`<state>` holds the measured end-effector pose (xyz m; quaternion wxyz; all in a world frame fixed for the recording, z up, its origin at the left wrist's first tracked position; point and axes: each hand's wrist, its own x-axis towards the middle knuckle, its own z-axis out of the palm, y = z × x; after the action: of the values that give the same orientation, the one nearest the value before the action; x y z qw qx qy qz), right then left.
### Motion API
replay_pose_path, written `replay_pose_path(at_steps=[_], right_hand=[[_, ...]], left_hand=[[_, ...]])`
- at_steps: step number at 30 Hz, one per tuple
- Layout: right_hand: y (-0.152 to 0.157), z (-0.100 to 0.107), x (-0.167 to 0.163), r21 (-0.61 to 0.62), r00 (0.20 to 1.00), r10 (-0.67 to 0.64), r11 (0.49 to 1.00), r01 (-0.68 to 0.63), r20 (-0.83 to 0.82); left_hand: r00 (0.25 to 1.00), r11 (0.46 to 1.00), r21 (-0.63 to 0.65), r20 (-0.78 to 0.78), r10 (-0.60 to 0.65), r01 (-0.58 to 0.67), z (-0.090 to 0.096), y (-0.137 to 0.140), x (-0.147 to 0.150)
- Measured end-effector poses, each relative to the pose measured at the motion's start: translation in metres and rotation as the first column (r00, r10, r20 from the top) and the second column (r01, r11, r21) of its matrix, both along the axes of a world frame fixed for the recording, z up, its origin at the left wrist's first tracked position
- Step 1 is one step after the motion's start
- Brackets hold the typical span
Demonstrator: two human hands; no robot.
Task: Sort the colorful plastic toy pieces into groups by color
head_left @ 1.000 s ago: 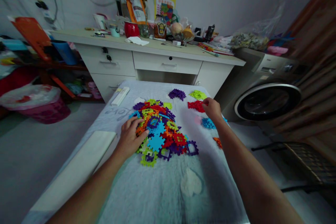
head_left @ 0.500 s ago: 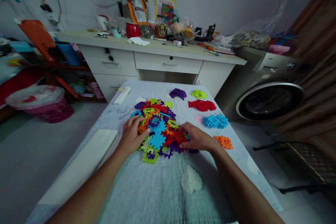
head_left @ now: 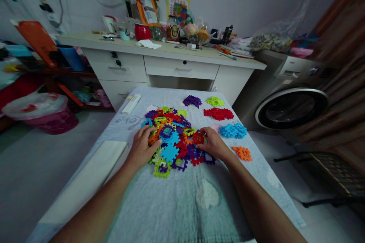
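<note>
A mixed heap of plastic interlocking puzzle blocks [head_left: 170, 152] in several colours lies in the middle of the cloth-covered table. At its left edge rests my left hand [head_left: 142, 146], thumb and fingers apart, touching the blocks with nothing gripped. My right hand [head_left: 214, 144] is at the right edge, its thumb and fingers closed around a red window-patterned block [head_left: 199, 138]. Sorted by colour, small piles lie to the right and behind: purple blocks [head_left: 192, 101], lime-green blocks [head_left: 215, 101], red blocks [head_left: 218, 113], blue blocks [head_left: 233, 131] and orange blocks [head_left: 242, 153].
A white box-like strip [head_left: 131, 104] lies at the table's far left, and a long pale folded piece [head_left: 85, 180] along the left side. Behind stands a white desk [head_left: 182, 60] with jars and cups. A washing machine [head_left: 291, 102] is at right, a pink bin [head_left: 45, 115] at left.
My right hand has moved slightly up and away with the red block, uncovering purple and red blocks at the heap's lower right. My left hand stays in place on the heap.
</note>
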<state>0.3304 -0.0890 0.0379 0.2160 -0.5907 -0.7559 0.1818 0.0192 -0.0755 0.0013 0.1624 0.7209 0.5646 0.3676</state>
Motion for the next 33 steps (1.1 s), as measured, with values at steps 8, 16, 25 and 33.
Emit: replay_pose_path(at_steps=[8, 16, 25, 33], right_hand=[[0.014, 0.015, 0.026, 0.122, 1.000, 0.012, 0.992, -0.011, -0.006], [0.079, 0.036, 0.093, 0.195, 0.911, -0.365, 0.924, 0.329, 0.191], [0.123, 0.030, 0.127, 0.146, 0.796, -0.530, 0.847, 0.511, 0.292], [0.110, 0.036, 0.119, 0.126, 0.783, -0.557, 0.829, 0.545, 0.278]], left_hand=[[0.998, 0.998, 0.021, 0.001, 0.060, -0.060, -0.002, -0.001, 0.004], [0.999, 0.999, 0.018, -0.021, 0.031, -0.031, -0.001, -0.001, 0.004], [1.000, 1.000, 0.013, -0.025, 0.002, -0.002, 0.000, -0.002, 0.002], [0.999, 1.000, 0.013, -0.046, 0.010, -0.010, 0.000, -0.002, 0.003]])
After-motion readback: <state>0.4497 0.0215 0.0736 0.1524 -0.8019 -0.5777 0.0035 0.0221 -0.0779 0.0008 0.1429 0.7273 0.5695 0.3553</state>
